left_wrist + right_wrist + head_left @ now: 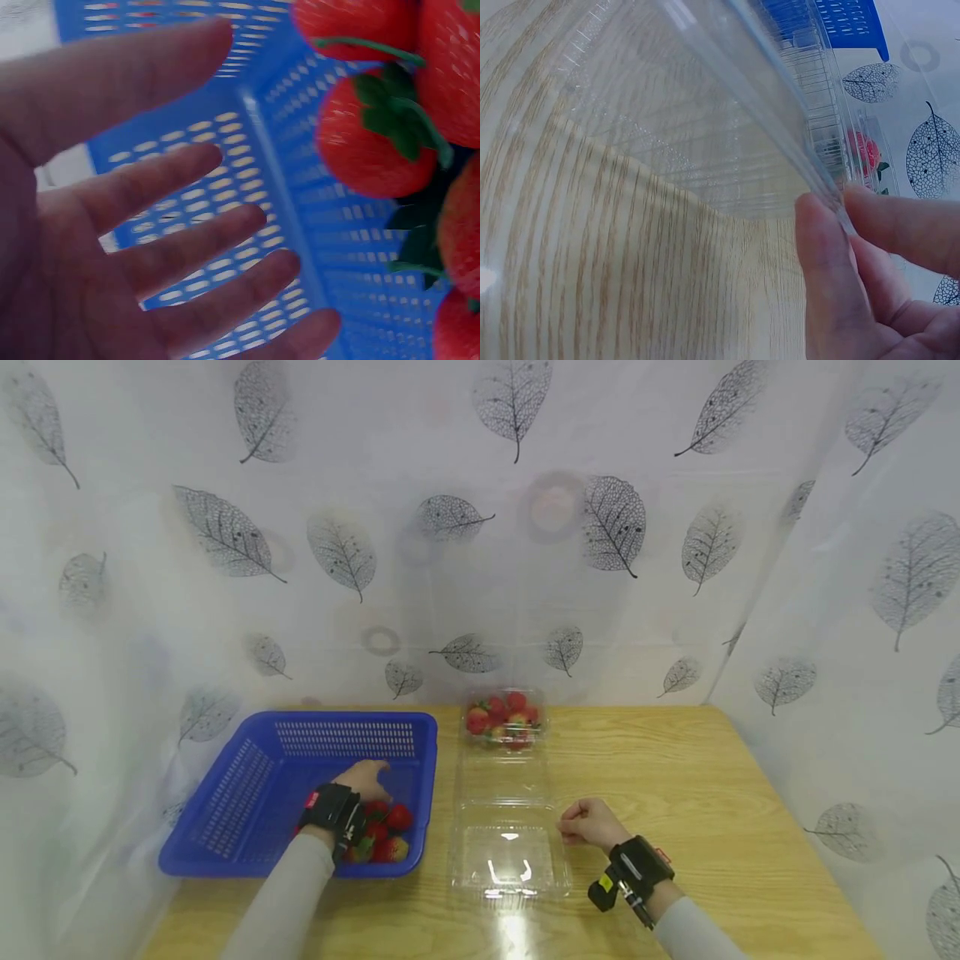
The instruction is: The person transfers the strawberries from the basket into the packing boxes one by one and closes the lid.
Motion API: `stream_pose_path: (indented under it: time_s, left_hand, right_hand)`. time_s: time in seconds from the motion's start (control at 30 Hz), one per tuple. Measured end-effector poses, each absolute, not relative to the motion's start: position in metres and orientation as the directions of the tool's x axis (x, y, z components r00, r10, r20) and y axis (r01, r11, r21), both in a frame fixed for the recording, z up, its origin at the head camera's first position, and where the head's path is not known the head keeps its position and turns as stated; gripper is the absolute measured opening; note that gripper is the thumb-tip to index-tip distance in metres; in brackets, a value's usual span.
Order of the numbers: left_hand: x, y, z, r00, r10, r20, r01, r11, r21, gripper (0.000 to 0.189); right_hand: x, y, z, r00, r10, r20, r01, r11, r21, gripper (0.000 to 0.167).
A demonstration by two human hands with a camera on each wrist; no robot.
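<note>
My left hand (365, 779) is inside the blue basket (429, 768), over the strawberries (400, 817) gathered at its right end. In the left wrist view its fingers (202, 296) are spread with nothing between them, and red strawberries (371, 135) with green leaves lie beyond the fingertips. My right hand (595, 824) pinches the right rim of a clear plastic box (510, 852) between thumb and fingers. No strawberries are visible in this box. The right wrist view shows the pinched rim (829, 187) close up.
Farther back, a clear plastic box (504, 720) with several strawberries stands near the curtain (465, 593). A clear flat section (502, 777) lies between the two boxes. The wooden table (675, 760) extends to the right; leaf-patterned curtains enclose its back and sides.
</note>
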State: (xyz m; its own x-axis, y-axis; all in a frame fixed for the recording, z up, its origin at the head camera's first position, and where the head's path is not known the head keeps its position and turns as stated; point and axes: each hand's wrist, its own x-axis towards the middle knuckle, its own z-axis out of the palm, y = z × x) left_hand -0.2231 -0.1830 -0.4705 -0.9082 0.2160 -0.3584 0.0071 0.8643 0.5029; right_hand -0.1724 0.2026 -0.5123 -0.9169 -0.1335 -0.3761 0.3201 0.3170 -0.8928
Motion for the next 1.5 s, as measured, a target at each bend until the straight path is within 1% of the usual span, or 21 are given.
stream_pose_path:
  time_s: [0.1, 0.17, 0.33, 0.4, 0.5, 0.67, 0.77, 1.0, 1.13, 1.27, 1.4, 1.5]
  left_hand:
    - [-0.226, -0.186, -0.478, -0.889, 0.195, -0.414, -0.024, 0.883, 0.469, 0.06]
    - [-0.225, -0.185, -0.479, -0.882, 0.191, -0.431, -0.023, 0.896, 0.443, 0.057]
    - [-0.215, -0.178, -0.473, -0.869, 0.202, -0.452, -0.002, 0.911, 0.412, 0.035]
    - [-0.216, -0.178, -0.476, -0.862, 0.207, -0.463, -0.005, 0.909, 0.416, 0.029]
    - [-0.225, -0.182, -0.491, -0.854, 0.209, -0.476, -0.023, 0.9, 0.436, 0.03]
    - [-0.234, -0.185, -0.513, -0.853, 0.239, -0.463, -0.01, 0.881, 0.473, 0.026]
    - [-0.231, -0.182, -0.511, -0.868, 0.238, -0.436, -0.009, 0.87, 0.494, 0.024]
    - [-0.22, -0.18, -0.5, -0.911, 0.256, -0.324, 0.069, 0.867, 0.493, 0.022]
    - [-0.221, -0.183, -0.496, -0.927, 0.247, -0.284, 0.057, 0.839, 0.542, 0.025]
    - [-0.228, -0.187, -0.488, -0.94, 0.262, -0.22, 0.093, 0.814, 0.573, 0.029]
    - [-0.235, -0.181, -0.471, -0.958, 0.265, -0.107, 0.164, 0.816, 0.554, 0.034]
    - [-0.237, -0.169, -0.453, -0.966, 0.26, 0.01, 0.221, 0.803, 0.554, 0.035]
  right_hand:
    - [-0.172, 0.203, -0.513, -0.918, -0.137, -0.373, 0.318, 0.311, -0.896, 0.01]
    - [-0.172, 0.203, -0.513, -0.919, -0.138, -0.37, 0.316, 0.308, -0.898, 0.01]
    - [-0.172, 0.203, -0.514, -0.92, -0.131, -0.369, 0.315, 0.314, -0.896, 0.01]
    - [-0.172, 0.203, -0.513, -0.92, -0.131, -0.37, 0.315, 0.317, -0.895, 0.01]
    - [-0.172, 0.203, -0.511, -0.92, -0.137, -0.367, 0.309, 0.322, -0.895, 0.01]
    - [-0.171, 0.203, -0.51, -0.918, -0.14, -0.371, 0.312, 0.324, -0.893, 0.011]
    - [-0.171, 0.203, -0.51, -0.918, -0.137, -0.373, 0.316, 0.32, -0.893, 0.01]
    - [-0.17, 0.203, -0.511, -0.921, -0.142, -0.364, 0.307, 0.313, -0.899, 0.011]
    - [-0.17, 0.203, -0.511, -0.921, -0.145, -0.362, 0.305, 0.311, -0.9, 0.012]
    - [-0.17, 0.203, -0.512, -0.919, -0.149, -0.364, 0.308, 0.305, -0.901, 0.011]
    - [-0.171, 0.204, -0.512, -0.918, -0.145, -0.37, 0.315, 0.302, -0.9, 0.011]
    - [-0.171, 0.204, -0.513, -0.919, -0.138, -0.37, 0.316, 0.306, -0.898, 0.011]
